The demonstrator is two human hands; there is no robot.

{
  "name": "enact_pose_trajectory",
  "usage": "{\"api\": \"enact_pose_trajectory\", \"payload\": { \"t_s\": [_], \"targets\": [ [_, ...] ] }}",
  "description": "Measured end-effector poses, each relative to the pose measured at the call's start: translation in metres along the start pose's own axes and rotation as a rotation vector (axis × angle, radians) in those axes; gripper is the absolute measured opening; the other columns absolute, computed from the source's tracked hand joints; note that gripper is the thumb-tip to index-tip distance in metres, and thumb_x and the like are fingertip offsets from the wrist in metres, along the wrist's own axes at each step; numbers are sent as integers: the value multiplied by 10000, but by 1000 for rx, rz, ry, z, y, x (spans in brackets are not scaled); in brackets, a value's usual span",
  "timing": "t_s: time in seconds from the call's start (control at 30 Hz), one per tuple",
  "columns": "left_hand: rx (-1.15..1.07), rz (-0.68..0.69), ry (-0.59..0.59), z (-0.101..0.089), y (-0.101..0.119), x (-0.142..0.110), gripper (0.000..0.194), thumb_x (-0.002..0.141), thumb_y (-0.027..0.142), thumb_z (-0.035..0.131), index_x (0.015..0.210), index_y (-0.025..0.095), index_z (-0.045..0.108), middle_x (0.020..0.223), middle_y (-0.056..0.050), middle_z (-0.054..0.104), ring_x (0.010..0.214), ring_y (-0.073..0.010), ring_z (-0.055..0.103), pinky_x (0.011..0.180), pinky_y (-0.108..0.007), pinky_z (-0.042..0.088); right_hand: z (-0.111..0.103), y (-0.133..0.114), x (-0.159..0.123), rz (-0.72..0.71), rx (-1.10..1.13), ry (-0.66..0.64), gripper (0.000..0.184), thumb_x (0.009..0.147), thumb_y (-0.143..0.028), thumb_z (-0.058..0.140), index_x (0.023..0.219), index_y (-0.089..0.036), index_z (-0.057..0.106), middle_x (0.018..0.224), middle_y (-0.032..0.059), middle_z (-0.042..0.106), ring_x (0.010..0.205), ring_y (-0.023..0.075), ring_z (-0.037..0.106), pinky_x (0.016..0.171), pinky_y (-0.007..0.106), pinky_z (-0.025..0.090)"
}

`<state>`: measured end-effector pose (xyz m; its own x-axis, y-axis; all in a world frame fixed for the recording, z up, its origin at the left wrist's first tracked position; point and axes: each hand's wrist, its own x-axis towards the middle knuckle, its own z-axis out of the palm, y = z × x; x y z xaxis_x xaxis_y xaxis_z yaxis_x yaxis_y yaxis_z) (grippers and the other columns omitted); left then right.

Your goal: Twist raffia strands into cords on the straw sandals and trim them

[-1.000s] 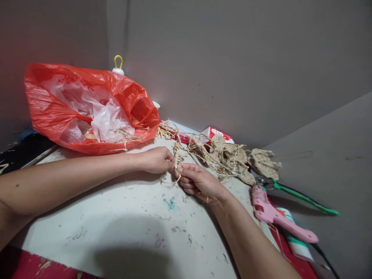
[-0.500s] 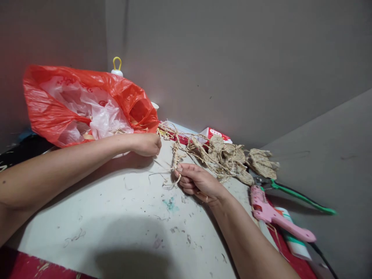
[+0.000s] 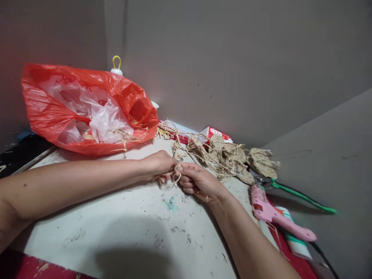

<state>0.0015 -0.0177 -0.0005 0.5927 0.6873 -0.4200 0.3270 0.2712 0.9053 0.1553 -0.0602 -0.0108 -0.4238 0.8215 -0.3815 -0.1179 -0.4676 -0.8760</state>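
Both left hand point(image 3: 161, 163) and right hand point(image 3: 200, 180) pinch the pale strand point(image 3: 179, 177) where they meet.

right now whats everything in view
bag: one, red, left
liner: one, whitish, in bag
cap: one, white-yellow, behind bag
cup: one, white, behind bag
box: one, red-white, back centre
coils: several, tan, right
strands: several, tan, centre
pliers: one, green, right
glue gun: one, pink, right
tube: one, white-green, right
board: one, white, under hands
cloth: count unclear, red, front
dark item: one, black, left
left hand: one, bare, centre
right hand: one, bare, centre
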Motion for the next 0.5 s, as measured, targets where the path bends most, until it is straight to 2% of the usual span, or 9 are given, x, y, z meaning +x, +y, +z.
{"api": "enact_pose_trajectory", "payload": {
  "t_s": [0.1,0.27,0.4,0.5],
  "targets": [
    [48,95,42,-2,-3,1,227,733,216,456,513,176,418,412,54,346,356,-60,243,384,-233,184,-1,0,0,0,-1,3,263,763,-323,663,671,-170,469,459,-115,251,382,22,125,343,157,86],
    [183,155,66,-9,-2,6,261,737,246,444,490,190,381,393,50,313,356,-69,243,380,-256,175,-1,-2,-2,-7,-36,-3,268,784,-352,645,672,-169,483,467,-112,242,392,28,136,347,159,98],
    [218,166,-20,-17,0,10,280,766,272,423,510,175,480,385,41,334,340,-80,265,368,-259,193,-1,-3,-3,-9,-90,-8,228,795,-368,636,777,-163,536,481,-110,257,397,35,136,345,162,98],
    [130,94,-120,-21,2,10,254,751,268,461,516,171,484,392,56,297,329,-66,225,354,-246,150,0,-3,-3,-18,-142,6,245,801,-394,628,785,-165,545,466,-111,261,393,38,144,346,165,105]
  ]
}}
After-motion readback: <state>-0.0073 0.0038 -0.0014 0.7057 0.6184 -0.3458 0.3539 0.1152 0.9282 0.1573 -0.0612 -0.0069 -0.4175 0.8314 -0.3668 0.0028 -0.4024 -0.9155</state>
